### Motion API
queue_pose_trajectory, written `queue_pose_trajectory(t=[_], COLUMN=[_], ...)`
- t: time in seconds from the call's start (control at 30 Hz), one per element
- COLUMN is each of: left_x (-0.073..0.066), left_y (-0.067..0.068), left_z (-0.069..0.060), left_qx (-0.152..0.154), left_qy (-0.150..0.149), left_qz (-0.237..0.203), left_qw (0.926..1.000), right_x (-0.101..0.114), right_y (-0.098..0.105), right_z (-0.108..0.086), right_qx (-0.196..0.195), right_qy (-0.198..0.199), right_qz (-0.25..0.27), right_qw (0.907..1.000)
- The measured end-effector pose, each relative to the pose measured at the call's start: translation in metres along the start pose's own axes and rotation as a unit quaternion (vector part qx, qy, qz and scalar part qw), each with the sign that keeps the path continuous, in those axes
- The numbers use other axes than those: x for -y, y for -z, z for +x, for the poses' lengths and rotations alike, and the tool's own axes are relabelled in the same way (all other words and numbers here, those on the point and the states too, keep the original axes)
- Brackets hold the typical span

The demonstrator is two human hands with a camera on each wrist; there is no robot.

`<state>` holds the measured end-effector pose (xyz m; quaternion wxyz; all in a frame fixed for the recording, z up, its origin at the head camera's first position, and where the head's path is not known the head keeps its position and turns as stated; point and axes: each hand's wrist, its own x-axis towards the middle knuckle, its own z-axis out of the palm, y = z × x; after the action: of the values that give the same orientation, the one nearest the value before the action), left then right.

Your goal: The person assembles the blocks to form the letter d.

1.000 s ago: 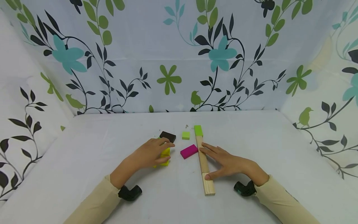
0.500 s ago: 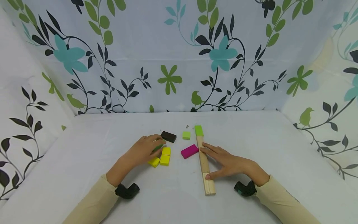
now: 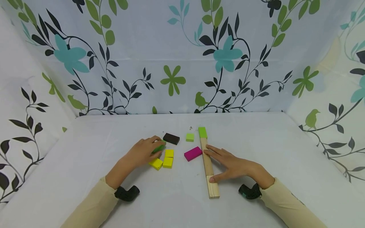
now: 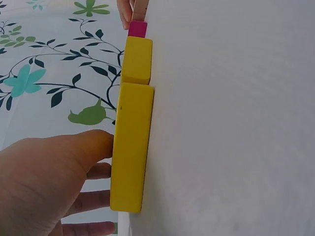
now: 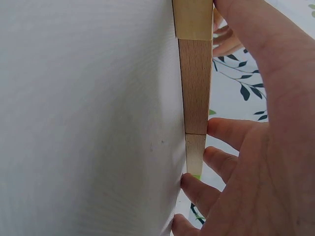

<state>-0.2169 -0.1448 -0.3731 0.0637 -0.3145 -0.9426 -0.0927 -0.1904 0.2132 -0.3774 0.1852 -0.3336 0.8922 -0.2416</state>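
In the head view my left hand [image 3: 142, 152] holds a green block [image 3: 158, 148] between thumb and fingers, partly covering it. Just in front lies a tilted yellow block [image 3: 156, 164], beside two yellow blocks [image 3: 168, 162] standing end to end. A yellow block [image 4: 132, 147] hides the left fingertips in the left wrist view. My right hand [image 3: 234, 165] rests with spread fingers along the right side of a row of wooden blocks [image 3: 208, 163], its thumb on the near block [image 3: 212, 187]. A bright green block [image 3: 202, 132] tops the row's far end.
A magenta block [image 3: 193, 154] lies slanted, its right end at the wooden row. Behind it sits a small light green block [image 3: 189, 137]. A dark brown block [image 3: 171, 138] lies beyond the yellow ones. Patterned cloth [image 3: 182, 57] hangs behind the white table.
My left hand has moved left from over the yellow blocks, uncovering them, and the green block has shifted slightly left with it. The right hand stays in place on the wooden row.
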Motion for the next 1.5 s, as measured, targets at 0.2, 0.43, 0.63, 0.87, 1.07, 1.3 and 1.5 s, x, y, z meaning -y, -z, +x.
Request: queue_pose_trajectory(t=[0.2,0.43,0.63,0.87,1.07,1.3,1.5], left_x=[0.009,0.017,0.023,0.029,0.028,0.023,0.02], left_y=[0.0,0.004,0.008,0.011,0.013,0.018,0.019], left_z=[-0.008,-0.02,-0.031,-0.047,-0.06,-0.074,-0.081], left_qx=[0.004,-0.008,-0.015,-0.038,-0.039,-0.053,-0.062], left_qy=[-0.007,-0.01,-0.003,-0.016,-0.007,-0.015,-0.026], left_qz=[-0.017,-0.02,-0.017,-0.01,-0.01,0.009,0.028], left_qw=[0.9998,0.9997,0.9997,0.9991,0.9992,0.9984,0.9973], right_x=[0.001,0.001,0.0,0.001,0.001,0.002,0.002], right_y=[-0.001,-0.001,-0.001,-0.001,-0.001,0.0,0.0], right_z=[0.0,-0.001,0.0,-0.001,-0.001,-0.001,-0.001], right_qx=[0.003,0.004,0.004,0.0,-0.001,-0.001,0.001], right_qy=[-0.002,-0.006,-0.005,-0.001,0.003,0.003,-0.001], right_qz=[0.007,0.008,0.005,0.005,0.004,0.007,0.004], right_qw=[1.0,0.9999,1.0,1.0,1.0,1.0,1.0])
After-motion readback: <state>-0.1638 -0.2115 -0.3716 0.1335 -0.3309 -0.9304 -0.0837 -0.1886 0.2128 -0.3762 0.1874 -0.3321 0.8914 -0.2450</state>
